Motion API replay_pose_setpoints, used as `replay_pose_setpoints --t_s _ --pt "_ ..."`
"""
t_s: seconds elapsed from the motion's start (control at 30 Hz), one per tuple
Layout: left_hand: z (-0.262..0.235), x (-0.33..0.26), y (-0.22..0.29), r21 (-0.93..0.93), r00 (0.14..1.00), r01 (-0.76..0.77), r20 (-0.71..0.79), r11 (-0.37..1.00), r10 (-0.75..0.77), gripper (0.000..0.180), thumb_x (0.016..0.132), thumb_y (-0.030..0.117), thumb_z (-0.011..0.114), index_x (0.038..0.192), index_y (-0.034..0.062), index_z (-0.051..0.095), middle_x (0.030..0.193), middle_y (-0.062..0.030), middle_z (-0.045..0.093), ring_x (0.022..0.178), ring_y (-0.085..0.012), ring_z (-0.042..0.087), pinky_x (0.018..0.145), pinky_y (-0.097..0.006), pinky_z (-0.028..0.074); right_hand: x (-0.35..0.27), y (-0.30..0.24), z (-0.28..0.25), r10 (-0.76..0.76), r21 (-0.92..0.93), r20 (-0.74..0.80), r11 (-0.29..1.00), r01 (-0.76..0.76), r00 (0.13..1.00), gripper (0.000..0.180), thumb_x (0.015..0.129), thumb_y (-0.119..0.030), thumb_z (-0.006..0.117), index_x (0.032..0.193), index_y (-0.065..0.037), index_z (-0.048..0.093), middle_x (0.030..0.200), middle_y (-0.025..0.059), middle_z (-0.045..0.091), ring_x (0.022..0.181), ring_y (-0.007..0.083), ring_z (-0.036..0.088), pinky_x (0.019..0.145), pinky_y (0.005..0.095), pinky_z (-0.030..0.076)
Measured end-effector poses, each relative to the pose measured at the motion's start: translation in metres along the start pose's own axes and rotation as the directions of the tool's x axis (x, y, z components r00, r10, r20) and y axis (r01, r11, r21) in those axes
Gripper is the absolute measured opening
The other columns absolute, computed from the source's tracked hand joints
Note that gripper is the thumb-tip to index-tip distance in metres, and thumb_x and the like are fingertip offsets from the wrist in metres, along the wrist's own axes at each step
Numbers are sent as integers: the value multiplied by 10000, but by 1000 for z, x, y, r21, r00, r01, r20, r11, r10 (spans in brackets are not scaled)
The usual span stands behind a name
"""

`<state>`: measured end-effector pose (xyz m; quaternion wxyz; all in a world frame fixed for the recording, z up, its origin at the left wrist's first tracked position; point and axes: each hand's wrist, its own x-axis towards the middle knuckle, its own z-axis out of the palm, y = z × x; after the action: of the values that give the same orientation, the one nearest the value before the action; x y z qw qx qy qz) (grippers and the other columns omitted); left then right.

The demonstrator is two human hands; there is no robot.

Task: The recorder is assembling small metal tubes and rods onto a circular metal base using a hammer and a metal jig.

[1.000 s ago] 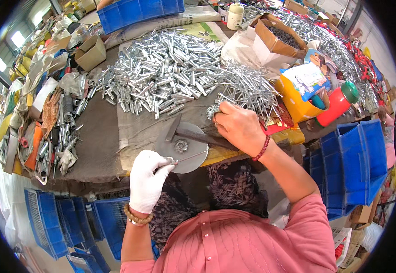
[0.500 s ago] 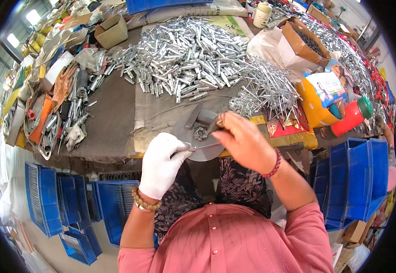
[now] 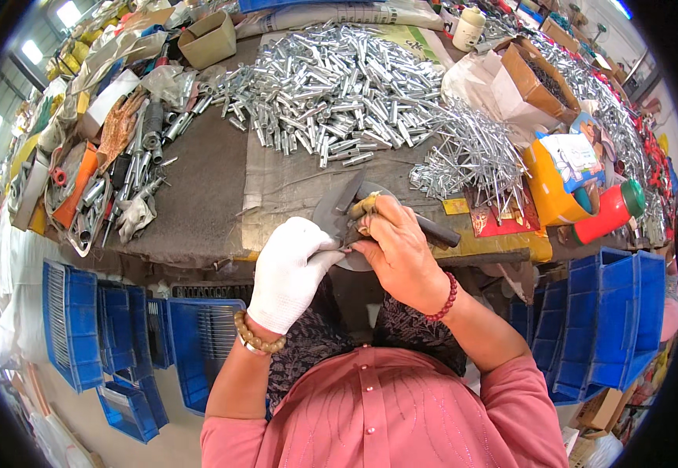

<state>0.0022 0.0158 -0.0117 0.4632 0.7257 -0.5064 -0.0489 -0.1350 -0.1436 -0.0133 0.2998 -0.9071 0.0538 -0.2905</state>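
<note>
Round metal plate (image 3: 337,212), grey and flat, sits at the near edge of the surface (image 3: 198,195), where we work. Our left hand (image 3: 290,271), in a white knit glove, is clenched around a thin metal piece that it presses toward the plate. Our bare right hand (image 3: 400,248) grips a small part against the plate's rim, its fingers closed; a dark cylindrical handle (image 3: 437,232) juts out to the right from beneath it. The surface is covered with worn brown-grey cloth. Beyond our hands lies a broad heap of short shiny metal tubes (image 3: 331,86), and to its right a tangle of thin bright rods (image 3: 471,152). A brown cardboard box (image 3: 538,78) stands further back on the right, with a yellow container (image 3: 553,187) and a red bottle with a green cap (image 3: 608,212) nearer. At left, darker metal fittings (image 3: 132,168) lie loose. Blue plastic bins (image 3: 81,327) stand below the surface on both sides.
</note>
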Motion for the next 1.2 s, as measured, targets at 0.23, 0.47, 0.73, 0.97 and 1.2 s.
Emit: replay_pose_setpoints --t_s 0.23,0.47,0.73,0.97,1.2 --pt "-1 1 0 4 1000 -1 14 1000 1 133 783 34 824 854 20 712 846 -100 635 841 -300 630 771 -391 494 5 -6 -9 -20 -31 88 999 23 996 211 869 -43 744 1044 9 638 1154 174 568 1082 395 569 964 475 442" --pt "-3 0 1 23 1000 -22 20 999 22 112 796 38 805 856 21 712 849 -102 633 849 -298 627 776 -386 492 13 -11 -15 -58 -131 148 988 78 987 171 877 -45 712 1021 6 637 1125 156 566 1075 356 582 973 458 446" --pt "-4 2 4 19 999 -27 40 999 26 111 793 29 800 849 21 706 849 -104 631 844 -301 623 775 -386 494 17 -11 -13 -107 -188 193 972 144 975 181 879 -54 681 1045 14 659 1127 140 572 1080 320 595 979 434 456" --pt "-4 2 0 5 999 -24 44 1000 24 126 795 26 821 886 17 735 886 -103 652 851 -288 642 773 -369 505 14 -8 -35 -140 -282 112 945 167 984 146 867 -87 717 1008 -54 721 1117 99 631 1077 309 637 958 436 501" --pt "-6 3 4 -30 995 71 68 997 -69 139 810 21 840 916 5 752 897 -90 661 858 -242 654 768 -338 509 2 20 -55 42 -404 77 915 -7 996 219 857 -75 728 1075 -49 731 1095 120 632 964 345 680 845 459 550"
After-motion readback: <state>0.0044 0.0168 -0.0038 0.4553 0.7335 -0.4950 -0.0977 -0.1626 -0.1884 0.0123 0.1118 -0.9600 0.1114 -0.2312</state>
